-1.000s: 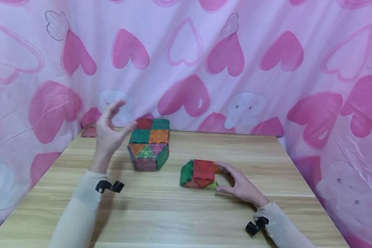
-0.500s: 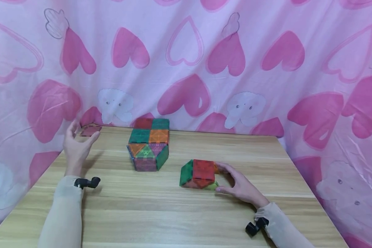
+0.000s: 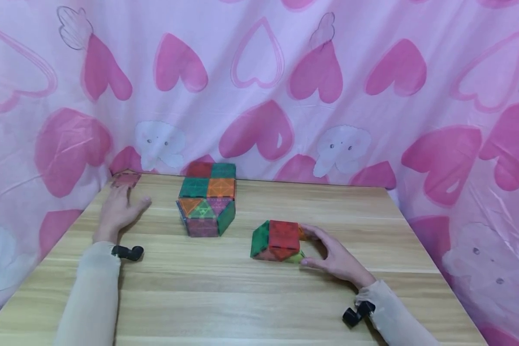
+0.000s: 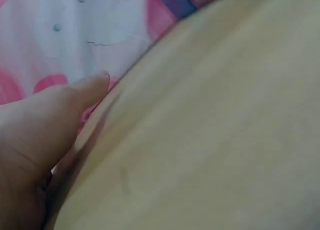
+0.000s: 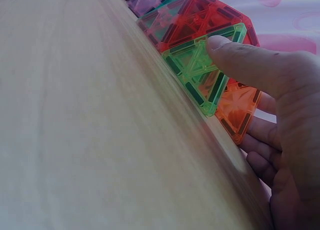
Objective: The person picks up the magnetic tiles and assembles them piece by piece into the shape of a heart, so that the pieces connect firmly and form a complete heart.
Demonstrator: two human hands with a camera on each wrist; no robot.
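At the table's far left corner, my left hand reaches forward, its fingertips at the near edge of a flat pink magnetic tile. In the left wrist view its thumb lies out to the side. My right hand holds the right end of a small build of magnetic tiles, with a red square on top and green at the left. The right wrist view shows the thumb on a green triangle tile, with fingers behind an orange triangle tile.
A larger magnetic-tile build of red, green, orange and pink pieces stands left of the middle, near the back. The wooden table ends at a pink curtain with hearts, hanging behind and along both sides.
My left hand has swung left, away from beside the larger build, then down to the pink tile, its fingers now lower and forward. My right hand stays on the small build.
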